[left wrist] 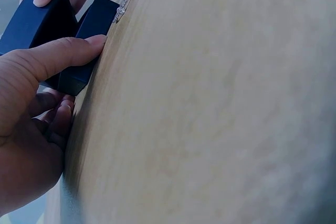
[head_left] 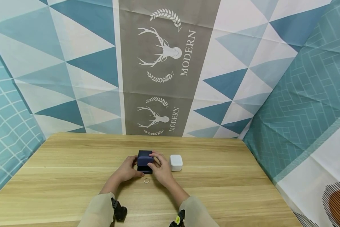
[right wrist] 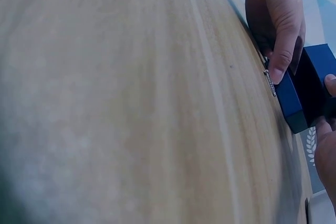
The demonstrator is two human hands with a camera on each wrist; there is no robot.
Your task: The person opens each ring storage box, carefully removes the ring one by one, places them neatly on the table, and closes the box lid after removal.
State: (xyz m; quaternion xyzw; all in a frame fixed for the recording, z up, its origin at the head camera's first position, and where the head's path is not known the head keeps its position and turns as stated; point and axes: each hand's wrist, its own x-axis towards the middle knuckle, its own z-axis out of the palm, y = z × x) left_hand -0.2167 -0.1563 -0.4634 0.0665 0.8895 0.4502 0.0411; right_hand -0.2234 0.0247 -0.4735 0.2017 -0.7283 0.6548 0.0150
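A dark blue ring box (head_left: 145,160) stands on the table with its lid (left wrist: 26,22) raised part way, the opening facing me. My left hand (head_left: 126,171) holds the base (left wrist: 100,18), its thumb across the front and its fingers curled at the left side. At the lid's right side, my right hand (head_left: 162,171) grips with thumb and fingers. A ring (head_left: 146,180) with small clear stones lies on the wood just in front of the box, close to the left thumb tip. The inside of the box is dark and mostly hidden.
To the right of the right hand stands a small white box (head_left: 176,162) with rounded corners. All of this sits on a wood-grain table (head_left: 229,189). Behind it hangs a patterned cloth (head_left: 96,75) with triangles and deer heads.
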